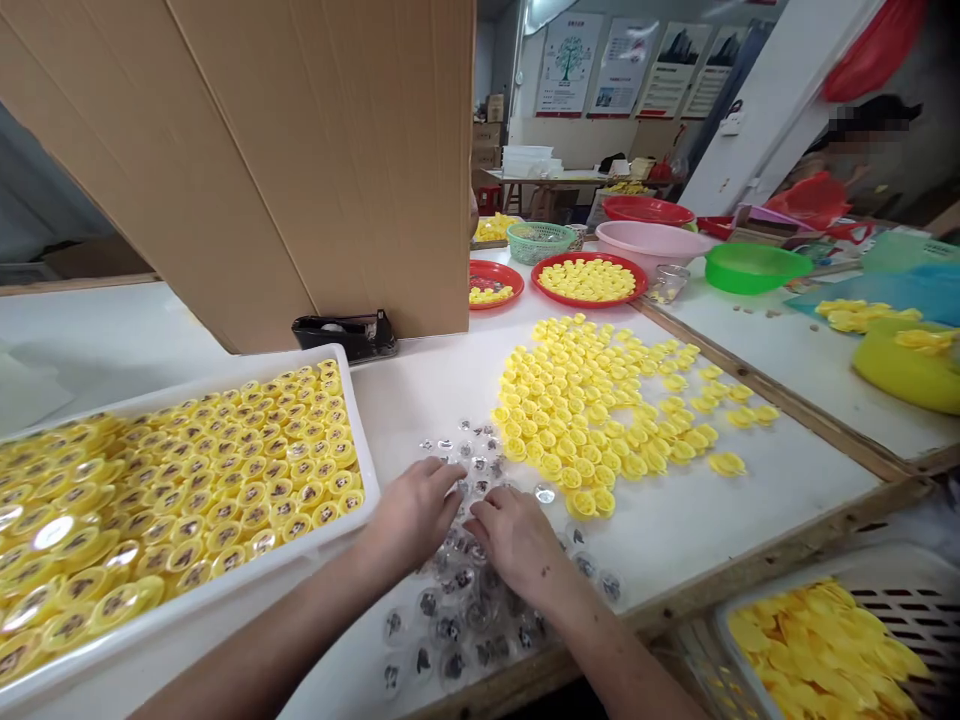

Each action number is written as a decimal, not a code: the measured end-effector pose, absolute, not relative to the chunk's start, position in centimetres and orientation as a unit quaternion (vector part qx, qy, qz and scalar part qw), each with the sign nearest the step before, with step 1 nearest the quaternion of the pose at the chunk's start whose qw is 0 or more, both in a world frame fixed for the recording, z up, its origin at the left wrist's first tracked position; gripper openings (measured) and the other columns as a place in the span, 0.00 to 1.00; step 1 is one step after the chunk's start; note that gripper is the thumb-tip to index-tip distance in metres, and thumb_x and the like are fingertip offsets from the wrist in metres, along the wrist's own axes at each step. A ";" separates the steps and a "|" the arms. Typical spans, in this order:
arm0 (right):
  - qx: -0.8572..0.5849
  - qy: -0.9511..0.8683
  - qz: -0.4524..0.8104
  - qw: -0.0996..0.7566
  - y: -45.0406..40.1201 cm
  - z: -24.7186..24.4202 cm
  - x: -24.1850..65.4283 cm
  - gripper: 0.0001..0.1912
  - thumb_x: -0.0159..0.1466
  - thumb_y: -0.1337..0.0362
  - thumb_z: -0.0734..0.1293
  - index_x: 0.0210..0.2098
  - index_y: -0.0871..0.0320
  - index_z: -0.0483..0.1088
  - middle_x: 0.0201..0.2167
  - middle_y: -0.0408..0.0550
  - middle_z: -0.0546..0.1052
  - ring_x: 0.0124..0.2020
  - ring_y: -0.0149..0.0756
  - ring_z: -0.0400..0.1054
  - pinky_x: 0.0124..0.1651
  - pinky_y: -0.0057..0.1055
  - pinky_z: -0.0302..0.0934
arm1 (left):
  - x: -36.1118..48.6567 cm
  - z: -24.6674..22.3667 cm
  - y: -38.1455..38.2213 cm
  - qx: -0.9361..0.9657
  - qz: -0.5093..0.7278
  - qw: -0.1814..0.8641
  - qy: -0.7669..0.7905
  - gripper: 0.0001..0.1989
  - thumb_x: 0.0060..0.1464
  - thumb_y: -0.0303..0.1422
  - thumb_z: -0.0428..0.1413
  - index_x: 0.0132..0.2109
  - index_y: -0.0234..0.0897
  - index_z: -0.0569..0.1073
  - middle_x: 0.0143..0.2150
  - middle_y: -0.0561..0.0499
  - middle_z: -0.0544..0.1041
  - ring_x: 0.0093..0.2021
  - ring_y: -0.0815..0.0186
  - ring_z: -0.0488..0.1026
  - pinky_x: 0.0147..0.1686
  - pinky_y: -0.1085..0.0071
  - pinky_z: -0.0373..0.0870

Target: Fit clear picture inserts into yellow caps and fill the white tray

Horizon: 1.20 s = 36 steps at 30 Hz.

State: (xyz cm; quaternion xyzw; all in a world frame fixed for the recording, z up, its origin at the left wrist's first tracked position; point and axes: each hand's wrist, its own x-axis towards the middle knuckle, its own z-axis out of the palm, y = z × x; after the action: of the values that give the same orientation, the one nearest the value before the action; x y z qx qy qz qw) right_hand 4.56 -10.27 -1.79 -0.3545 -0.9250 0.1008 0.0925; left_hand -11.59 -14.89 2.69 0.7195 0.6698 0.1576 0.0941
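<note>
Scores of yellow pieces, each with a dark picture under a shiny top, fill the white tray at the left, heaped higher at its far left side. Right of it, the left hand has its fingers bent over the discs; whether it pinches one, I cannot tell. These discs are small, round, clear and glossy, with dark prints, scattered on the desk beneath and around both hands, thickest toward the near edge. The right hand is curled, thumb near forefinger; its grip is likewise unclear. Behind, a red plate holds yellow pieces, near a green basket. Loose pieces, plain yellow, spread right of the discs. Farther right come a pink bowl, a green bowl and, below the desk, a white basket of yellow pieces.
</note>
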 end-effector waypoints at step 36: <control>-0.318 -0.767 0.371 0.416 -11.8 0.1 9.2 0.14 0.59 0.70 0.66 0.45 0.55 0.68 0.37 0.47 0.70 0.34 0.33 0.65 0.37 0.31 0.63 | -10.0 4.1 -12.8 0.640 0.244 0.320 0.655 0.11 0.46 0.32 0.54 0.39 0.38 0.70 0.24 0.57 0.68 0.25 0.71 0.64 0.25 0.76 0.59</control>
State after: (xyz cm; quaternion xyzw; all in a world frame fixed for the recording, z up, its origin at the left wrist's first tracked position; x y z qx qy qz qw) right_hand 9.18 -11.82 0.10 -0.3178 -0.7667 0.3711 0.4165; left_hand -10.01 -12.75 4.13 0.6397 0.6550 0.2436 0.3200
